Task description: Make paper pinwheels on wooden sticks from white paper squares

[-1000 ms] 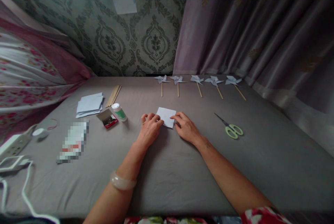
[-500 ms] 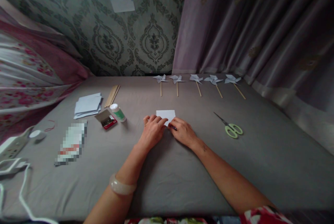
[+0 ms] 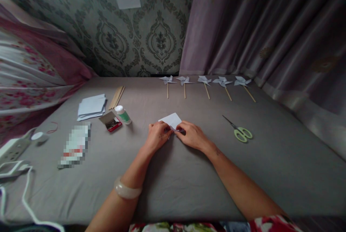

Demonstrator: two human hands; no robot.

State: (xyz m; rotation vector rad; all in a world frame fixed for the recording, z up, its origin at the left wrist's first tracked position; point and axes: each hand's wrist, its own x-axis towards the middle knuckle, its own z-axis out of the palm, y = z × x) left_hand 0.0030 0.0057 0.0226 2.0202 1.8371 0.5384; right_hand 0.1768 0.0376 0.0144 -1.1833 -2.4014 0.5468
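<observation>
A white sheet of paper (image 3: 172,119) lies between my hands at the middle of the table, its near edge bent up under my fingers. My left hand (image 3: 158,134) pinches the paper's near left side. From the right, my right hand (image 3: 190,134) grips the near edge with thumb and forefinger; a small dark item shows by its fingers, too small to name. Both hands are closed. Green-handled scissors (image 3: 239,131) rest apart to the right of my right hand. A white glue bottle with a green label (image 3: 123,115) stands left of my left hand.
Several paper pinwheels on sticks (image 3: 204,81) lie along the back. At left are a paper stack (image 3: 92,107), wooden sticks (image 3: 117,97), an open small red box (image 3: 111,122), a blurred packet (image 3: 75,144) and a power strip (image 3: 16,149) with white cables.
The paper has turned so a corner points away from me, and its near edge is now bent up. My fingers have drawn in closer around that edge.
</observation>
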